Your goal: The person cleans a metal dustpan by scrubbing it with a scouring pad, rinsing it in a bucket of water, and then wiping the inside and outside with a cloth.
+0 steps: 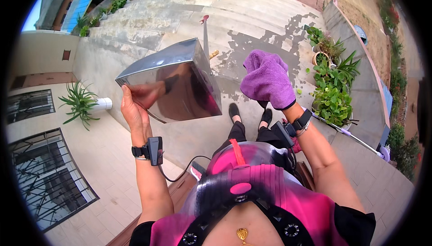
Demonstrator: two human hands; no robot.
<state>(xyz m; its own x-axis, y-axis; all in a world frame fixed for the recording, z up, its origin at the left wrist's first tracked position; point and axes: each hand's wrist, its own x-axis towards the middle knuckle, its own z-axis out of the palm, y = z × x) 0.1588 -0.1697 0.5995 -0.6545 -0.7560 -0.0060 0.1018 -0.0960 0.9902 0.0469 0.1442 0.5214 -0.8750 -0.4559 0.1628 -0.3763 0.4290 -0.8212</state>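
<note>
A shiny sheet-metal dustpan (pixel 189 91) is raised in front of me, tilted, with its smooth panel mirroring my hand and clothes. Its long metal handle (pixel 205 37) points away from me and ends in a red tip. My left hand (pixel 138 102) grips the pan's left edge, thumb up, fingers against the metal. To the right of the pan and apart from it is my right hand (pixel 291 106), covered by a bunched purple towelling cloth (pixel 266 77) with a dark hem. That cloth hides my fingers.
Wide concrete steps (pixel 189 13) with damp patches lie ahead. Potted plants (pixel 332 101) line the low wall at right, near a white-and-purple pole (pixel 347 132). At left, a spiky plant in a white pot (pixel 103 103) stands by a barred window (pixel 50 178). A cable (pixel 182 175) hangs from my left wrist device.
</note>
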